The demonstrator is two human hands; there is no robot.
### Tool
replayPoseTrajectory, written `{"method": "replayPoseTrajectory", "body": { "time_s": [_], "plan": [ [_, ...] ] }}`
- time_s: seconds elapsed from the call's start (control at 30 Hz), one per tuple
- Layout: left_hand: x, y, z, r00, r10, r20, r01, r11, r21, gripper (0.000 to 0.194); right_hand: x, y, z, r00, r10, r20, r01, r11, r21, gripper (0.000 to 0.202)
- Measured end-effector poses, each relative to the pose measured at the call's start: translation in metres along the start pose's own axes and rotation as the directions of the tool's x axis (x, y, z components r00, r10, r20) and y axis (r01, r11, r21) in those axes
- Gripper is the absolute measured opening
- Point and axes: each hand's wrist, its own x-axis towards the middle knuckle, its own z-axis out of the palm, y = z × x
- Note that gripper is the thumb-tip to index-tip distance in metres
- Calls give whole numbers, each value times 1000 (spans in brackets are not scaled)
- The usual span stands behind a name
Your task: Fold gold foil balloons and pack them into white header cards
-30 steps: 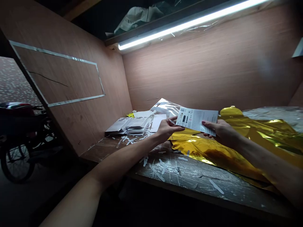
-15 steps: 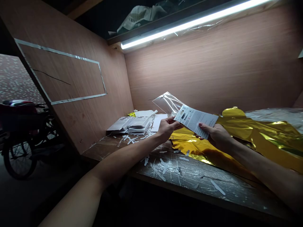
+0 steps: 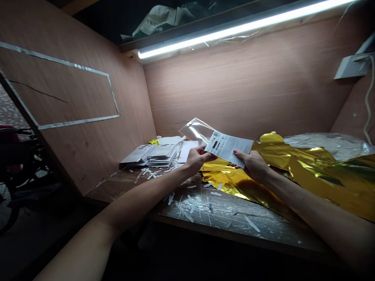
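Above gold foil (image 3: 228,177), printed card (image 3: 230,147) in the right hand (image 3: 253,164)

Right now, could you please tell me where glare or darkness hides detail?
Head view only: the lamp is blown out white; glare streaks the foil and clear bag; below the bench, nearly everything is black; fine print on the card is unreadable.
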Motion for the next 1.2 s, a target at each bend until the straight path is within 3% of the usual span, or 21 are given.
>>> {"method": "replayPoseTrajectory", "body": {
  "time_s": [0.1,0.3,0.57,0.73,0.9,1.07,1.2],
  "plan": [
    [1,6,0,996,-77,55,79,996,-47,21,3,0,-5,999,-35,-16,34,999,-28,20],
    [6,8,-1,988,-141,-67,134,986,-99,21,3,-1,-5,994,-111,19,112,991,-72,17],
    [-1,8,6,980,-195,-42,187,971,-148,26,4,-8,-7,984,-180,4,179,975,-132,26],
    [-9,4,14,981,-192,-33,184,967,-175,25,-1,-4,2,985,-170,-10,169,981,-99,29],
    [-11,1,20,980,-196,-25,189,966,-179,20,-4,1,12,985,-160,70,165,983,-81,36],
    [1,7,8,988,-120,-97,103,980,-169,17,0,-8,3,992,-48,118,59,995,-85,36],
    [4,10,-1,991,-119,-64,108,983,-151,16,0,-13,-6,986,-138,95,153,972,-179,37]
  ]
}}
